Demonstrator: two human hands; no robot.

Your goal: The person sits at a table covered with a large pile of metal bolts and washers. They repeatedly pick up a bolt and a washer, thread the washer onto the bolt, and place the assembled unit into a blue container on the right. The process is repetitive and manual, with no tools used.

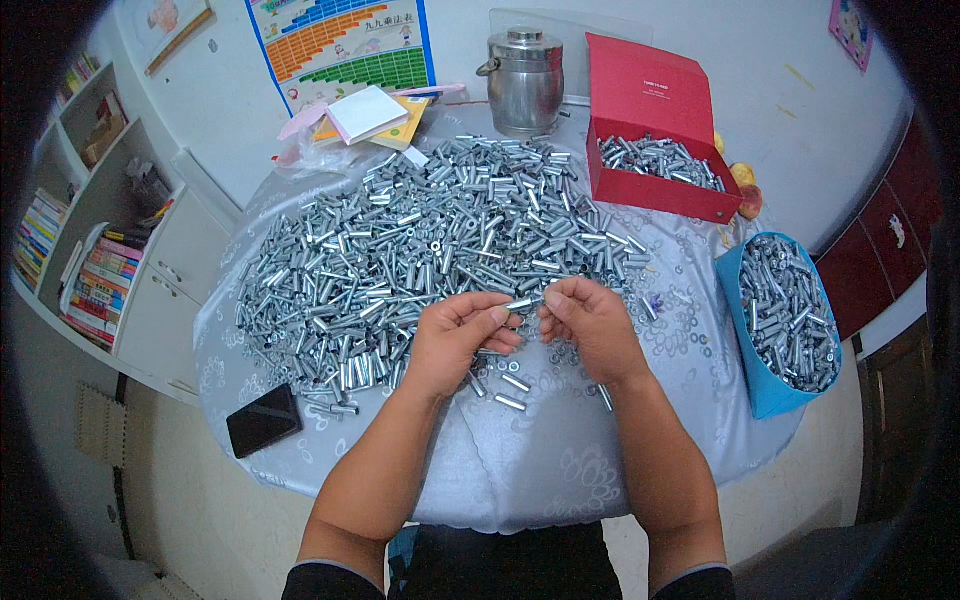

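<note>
A short shiny metal tube (519, 305) lies level in the fingers of my left hand (468, 330), pinched between thumb and forefinger. Close to the tube's right end, my right hand (582, 318) has its thumb and forefinger pressed together; whatever they hold is too small or hidden to make out. Behind and left of my hands spreads a wide heap of similar metal tubes (400, 240) on the table. Below my hands a few loose tubes (510, 402) lie on the cloth.
The silvery tablecloth (490, 470) covers a rounded table. A black phone (264, 421) lies at the left edge. A red box (665, 190) and a blue bin (775, 390), both holding metal parts, stand at the right. A metal pot (526, 85) and notepads (366, 113) are at the back.
</note>
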